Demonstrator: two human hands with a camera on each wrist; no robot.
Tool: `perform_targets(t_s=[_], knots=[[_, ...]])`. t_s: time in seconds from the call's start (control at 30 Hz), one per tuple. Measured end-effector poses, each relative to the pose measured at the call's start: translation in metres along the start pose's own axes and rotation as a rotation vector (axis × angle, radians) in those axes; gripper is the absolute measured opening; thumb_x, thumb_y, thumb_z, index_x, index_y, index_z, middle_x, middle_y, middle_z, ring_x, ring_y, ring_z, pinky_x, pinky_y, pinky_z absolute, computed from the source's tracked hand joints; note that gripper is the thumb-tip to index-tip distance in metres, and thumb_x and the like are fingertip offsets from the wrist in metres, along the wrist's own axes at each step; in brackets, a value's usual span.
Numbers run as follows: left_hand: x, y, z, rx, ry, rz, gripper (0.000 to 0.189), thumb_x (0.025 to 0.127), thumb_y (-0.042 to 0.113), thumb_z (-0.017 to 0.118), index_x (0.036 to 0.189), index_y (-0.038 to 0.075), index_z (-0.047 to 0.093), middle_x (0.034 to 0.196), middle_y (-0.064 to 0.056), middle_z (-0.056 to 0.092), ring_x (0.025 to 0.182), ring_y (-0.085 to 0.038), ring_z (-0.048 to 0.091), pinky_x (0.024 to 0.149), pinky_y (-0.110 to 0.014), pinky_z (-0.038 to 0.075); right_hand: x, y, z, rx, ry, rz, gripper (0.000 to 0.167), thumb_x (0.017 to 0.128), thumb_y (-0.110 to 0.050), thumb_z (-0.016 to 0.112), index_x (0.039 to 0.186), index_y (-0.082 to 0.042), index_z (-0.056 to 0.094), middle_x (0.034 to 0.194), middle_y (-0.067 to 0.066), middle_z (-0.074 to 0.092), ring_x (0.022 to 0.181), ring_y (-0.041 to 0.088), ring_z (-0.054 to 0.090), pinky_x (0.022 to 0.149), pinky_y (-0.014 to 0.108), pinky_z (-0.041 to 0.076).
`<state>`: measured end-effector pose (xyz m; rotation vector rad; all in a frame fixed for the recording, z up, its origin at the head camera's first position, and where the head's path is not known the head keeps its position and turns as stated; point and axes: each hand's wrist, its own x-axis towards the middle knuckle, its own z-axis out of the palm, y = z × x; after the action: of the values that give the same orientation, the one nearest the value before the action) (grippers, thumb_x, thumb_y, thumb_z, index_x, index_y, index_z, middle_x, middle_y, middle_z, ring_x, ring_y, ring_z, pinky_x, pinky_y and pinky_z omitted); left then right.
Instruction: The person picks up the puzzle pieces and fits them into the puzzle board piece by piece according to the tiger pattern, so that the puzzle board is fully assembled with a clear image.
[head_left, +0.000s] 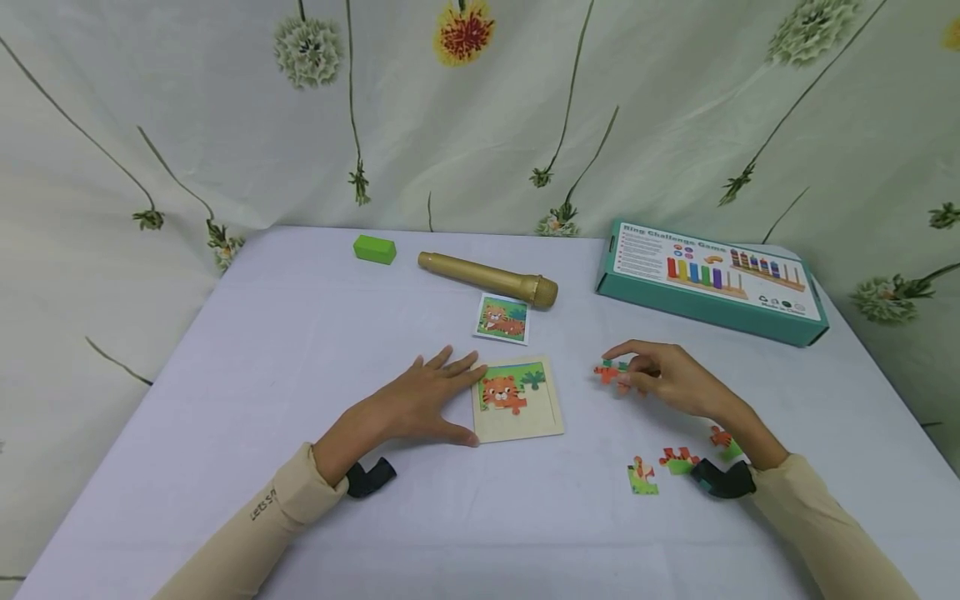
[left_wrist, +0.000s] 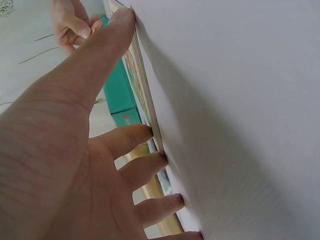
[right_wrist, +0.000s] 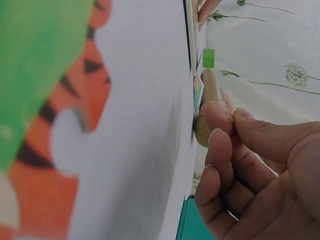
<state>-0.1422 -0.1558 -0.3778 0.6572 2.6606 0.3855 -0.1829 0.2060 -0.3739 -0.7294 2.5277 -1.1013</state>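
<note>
My right hand [head_left: 663,377] pinches an orange and green jigsaw piece [head_left: 606,372] between thumb and fingers, above the table right of the puzzle board. In the right wrist view that jigsaw piece [right_wrist: 226,102] is seen nearly edge-on. My left hand [head_left: 420,398] lies with fingers spread at the left side of the wooden puzzle board [head_left: 536,421], thumb and fingertips touching its edge. Fitted pieces on the board show a tiger's face [head_left: 501,392] and green background; the lower and right parts show bare wood.
Loose jigsaw pieces [head_left: 642,477] lie near my right wrist, one partly behind the forearm. Beyond the board are a tiger picture card [head_left: 502,318], a gold microphone [head_left: 480,273] and a green block [head_left: 374,249]. A teal game box [head_left: 712,283] stands at the back right.
</note>
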Motion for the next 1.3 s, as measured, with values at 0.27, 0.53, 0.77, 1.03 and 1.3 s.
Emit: perform_targets(t_s=[0.27, 0.53, 0.77, 1.03, 1.3], knots=[[0.001, 0.0, 0.001, 0.006, -0.003, -0.002, 0.097, 0.073, 0.057, 0.075, 0.152, 0.024, 0.03, 0.16, 0.001, 0.018, 0.148, -0.032, 0.005, 0.116, -0.058, 0.009, 0.006, -0.003, 0.005, 0.001, -0.023, -0.009, 0.032, 0.094, -0.004, 0.058, 0.125, -0.01, 0.06, 0.078, 0.002, 0.066, 0.065, 0.018, 0.054, 0.059, 0.026, 0.044], [0.001, -0.001, 0.001, 0.013, -0.005, -0.011, 0.097, 0.073, 0.058, 0.075, 0.152, 0.025, 0.028, 0.16, 0.002, 0.017, 0.148, -0.031, 0.005, 0.116, -0.057, 0.009, 0.012, -0.006, 0.01, 0.002, -0.056, -0.023, 0.032, 0.094, -0.006, 0.059, 0.125, -0.01, 0.06, 0.079, 0.001, 0.067, 0.065, 0.017, 0.054, 0.06, 0.025, 0.044], [0.001, -0.002, 0.002, 0.01, 0.001, -0.005, 0.097, 0.073, 0.058, 0.075, 0.152, 0.025, 0.029, 0.16, 0.002, 0.018, 0.148, -0.032, 0.005, 0.116, -0.058, 0.009, 0.016, -0.01, 0.015, 0.0, -0.07, -0.041, 0.032, 0.093, -0.004, 0.059, 0.124, -0.01, 0.06, 0.076, 0.001, 0.065, 0.065, 0.016, 0.053, 0.06, 0.025, 0.042], [0.001, -0.001, 0.002, 0.017, 0.005, 0.002, 0.097, 0.073, 0.058, 0.075, 0.152, 0.024, 0.03, 0.16, 0.001, 0.018, 0.147, -0.032, 0.006, 0.115, -0.058, 0.01, 0.022, -0.012, 0.021, 0.014, -0.103, -0.078, 0.031, 0.094, -0.005, 0.059, 0.125, -0.009, 0.06, 0.074, 0.0, 0.066, 0.064, 0.015, 0.053, 0.061, 0.025, 0.042], [0.0, -0.001, 0.001, 0.013, 0.006, 0.003, 0.097, 0.073, 0.058, 0.075, 0.152, 0.024, 0.03, 0.16, 0.001, 0.018, 0.147, -0.033, 0.006, 0.115, -0.059, 0.01, 0.028, -0.018, 0.026, 0.03, -0.144, -0.094, 0.03, 0.094, -0.009, 0.06, 0.125, -0.009, 0.059, 0.073, -0.001, 0.066, 0.065, 0.014, 0.053, 0.062, 0.025, 0.043]])
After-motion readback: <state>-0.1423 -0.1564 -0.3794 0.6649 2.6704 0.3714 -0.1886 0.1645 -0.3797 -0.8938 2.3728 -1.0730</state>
